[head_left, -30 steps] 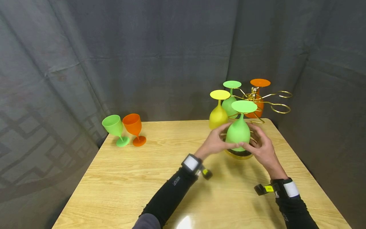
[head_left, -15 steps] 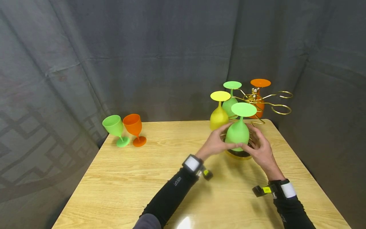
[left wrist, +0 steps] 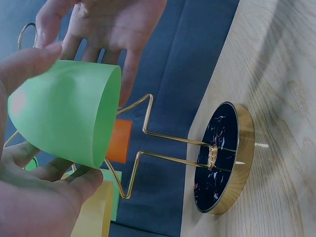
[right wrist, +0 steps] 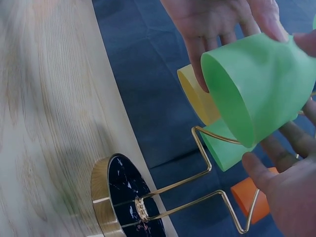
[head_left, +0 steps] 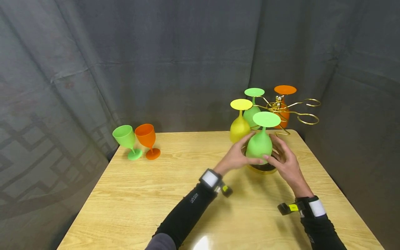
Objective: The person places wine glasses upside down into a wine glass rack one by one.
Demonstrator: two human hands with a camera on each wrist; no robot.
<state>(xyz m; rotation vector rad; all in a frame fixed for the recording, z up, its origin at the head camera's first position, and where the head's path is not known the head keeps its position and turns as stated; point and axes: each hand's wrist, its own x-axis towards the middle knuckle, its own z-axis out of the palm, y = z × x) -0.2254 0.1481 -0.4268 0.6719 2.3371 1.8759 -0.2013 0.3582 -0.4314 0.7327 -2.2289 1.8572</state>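
Both my hands hold a green goblet (head_left: 260,144) upside down, its foot up and its bowl opening down, in front of a gold wire goblet rack (head_left: 276,106). My left hand (head_left: 236,155) curls round the bowl's left side, and my right hand (head_left: 285,160) grips its right side. Both thumbs lie on the near side of the bowl. In the left wrist view the bowl (left wrist: 66,111) is above the rack's round dark base (left wrist: 217,158). A yellow goblet (head_left: 240,127), another green goblet (head_left: 252,114) and an orange goblet (head_left: 283,116) hang inverted on the rack.
At the table's back left, a green goblet (head_left: 124,137) and an orange goblet (head_left: 146,136) stand upright side by side. Two wire loops (head_left: 308,119) of the rack stick out to the right. A grey curtain (head_left: 175,69) hangs behind the wooden table (head_left: 156,194).
The held green goblet has come down slightly from one second ago. Both hands keep their hold with little movement; the rest stays as it was.
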